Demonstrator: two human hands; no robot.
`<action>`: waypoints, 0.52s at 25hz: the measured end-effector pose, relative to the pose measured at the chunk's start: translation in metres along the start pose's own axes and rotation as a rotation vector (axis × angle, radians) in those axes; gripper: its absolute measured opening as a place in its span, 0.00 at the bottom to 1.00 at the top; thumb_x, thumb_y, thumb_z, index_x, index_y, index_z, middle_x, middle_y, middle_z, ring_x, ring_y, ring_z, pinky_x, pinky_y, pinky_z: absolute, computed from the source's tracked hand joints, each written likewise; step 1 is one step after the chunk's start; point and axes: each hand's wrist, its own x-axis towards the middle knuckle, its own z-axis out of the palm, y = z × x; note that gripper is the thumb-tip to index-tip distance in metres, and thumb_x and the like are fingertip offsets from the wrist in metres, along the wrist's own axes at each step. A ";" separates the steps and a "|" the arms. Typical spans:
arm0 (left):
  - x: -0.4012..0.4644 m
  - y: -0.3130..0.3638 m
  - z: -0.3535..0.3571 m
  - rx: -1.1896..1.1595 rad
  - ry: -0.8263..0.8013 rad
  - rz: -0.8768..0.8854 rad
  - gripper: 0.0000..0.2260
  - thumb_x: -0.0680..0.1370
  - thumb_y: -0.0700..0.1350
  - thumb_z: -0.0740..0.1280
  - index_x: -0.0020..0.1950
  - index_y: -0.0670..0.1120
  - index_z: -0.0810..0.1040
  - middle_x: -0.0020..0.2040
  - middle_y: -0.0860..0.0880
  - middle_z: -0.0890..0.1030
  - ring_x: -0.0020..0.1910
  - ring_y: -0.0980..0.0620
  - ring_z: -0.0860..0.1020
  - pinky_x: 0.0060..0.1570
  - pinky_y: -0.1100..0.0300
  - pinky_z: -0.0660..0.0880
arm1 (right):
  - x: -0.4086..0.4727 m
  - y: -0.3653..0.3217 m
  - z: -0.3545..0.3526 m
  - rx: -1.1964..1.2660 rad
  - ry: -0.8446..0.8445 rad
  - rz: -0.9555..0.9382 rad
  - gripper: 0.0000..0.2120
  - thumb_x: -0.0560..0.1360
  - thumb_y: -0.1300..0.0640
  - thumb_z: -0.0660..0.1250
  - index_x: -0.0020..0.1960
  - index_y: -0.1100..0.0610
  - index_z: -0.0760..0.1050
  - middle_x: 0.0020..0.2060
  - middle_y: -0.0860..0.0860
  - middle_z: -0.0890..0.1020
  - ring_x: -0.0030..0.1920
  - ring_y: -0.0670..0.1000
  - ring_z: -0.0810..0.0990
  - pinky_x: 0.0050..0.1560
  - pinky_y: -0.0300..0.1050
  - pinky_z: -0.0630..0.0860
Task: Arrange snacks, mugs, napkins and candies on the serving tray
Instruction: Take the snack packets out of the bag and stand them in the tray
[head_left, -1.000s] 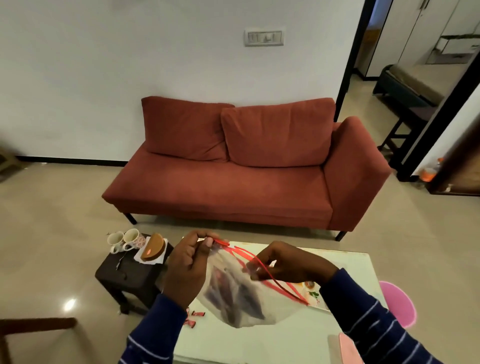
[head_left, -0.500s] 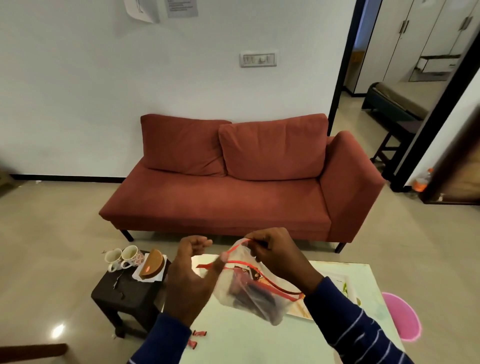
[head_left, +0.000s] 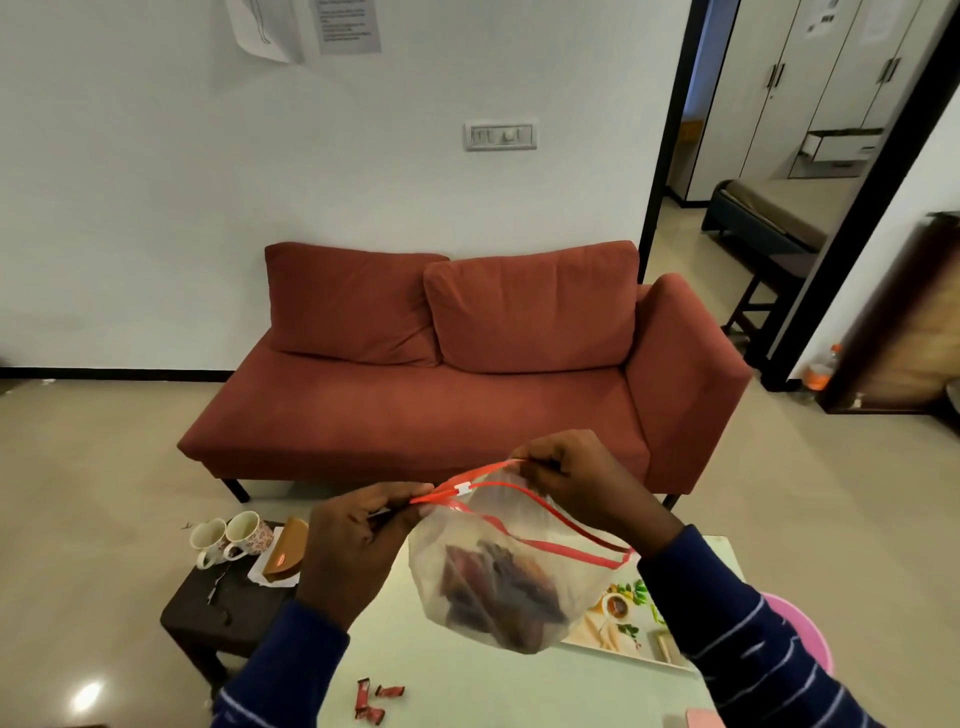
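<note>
**Snack bag being opened above the worktop; tray not yet loaded**

Head view. Step in hand, by judgement: opening the zip bag (head_left: 511, 571) of snacks so its contents can go to the serving tray (head_left: 618, 631). The bag hangs in the lower centre of the frame, clear plastic with a red zip strip and a white slider (head_left: 463, 488) near the strip's left end. Dark snack pieces sit in its lower half; their kind cannot be told.

The left hand (head_left: 353, 545), lower centre-left, pinches the left end of the red strip, fingers curled and pressed together on it. The right hand (head_left: 576, 483), centre-right, pinches the far lip of the bag mouth, fingers likewise closed on the plastic. The mouth gapes to the right of the slider.

The tray lies on the pale worktop (head_left: 467, 680) at lower right, partly hidden behind the bag. Red wrapped candies (head_left: 371, 699) lie near the bottom edge of the worktop. Two mugs (head_left: 228, 535) and a brown object on a white napkin (head_left: 260, 571) stand on a dark stool (head_left: 218, 613) at lower left, well apart from the tray.

Next move, by judgement: widen the mouth, then reach in or tip the snacks onto the tray while one hand steadies the bag.
</note>
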 end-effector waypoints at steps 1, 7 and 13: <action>0.005 0.001 0.002 -0.003 0.013 0.020 0.08 0.69 0.48 0.72 0.48 0.57 0.83 0.42 0.73 0.82 0.42 0.67 0.82 0.39 0.77 0.75 | 0.001 -0.002 -0.001 -0.019 0.012 -0.012 0.07 0.77 0.55 0.69 0.52 0.51 0.85 0.39 0.35 0.83 0.41 0.38 0.82 0.41 0.36 0.76; 0.026 0.007 0.014 0.100 0.000 0.191 0.06 0.74 0.45 0.72 0.47 0.44 0.85 0.42 0.56 0.85 0.43 0.63 0.82 0.43 0.75 0.74 | 0.004 -0.036 0.011 0.194 0.004 -0.138 0.14 0.77 0.47 0.69 0.61 0.49 0.81 0.54 0.44 0.86 0.52 0.40 0.83 0.50 0.39 0.80; 0.031 0.008 0.009 0.083 0.044 0.206 0.04 0.76 0.44 0.69 0.47 0.47 0.84 0.41 0.55 0.83 0.43 0.62 0.81 0.44 0.75 0.73 | 0.011 -0.044 0.020 0.072 0.125 -0.136 0.07 0.77 0.55 0.71 0.52 0.55 0.86 0.42 0.48 0.87 0.41 0.45 0.83 0.42 0.45 0.78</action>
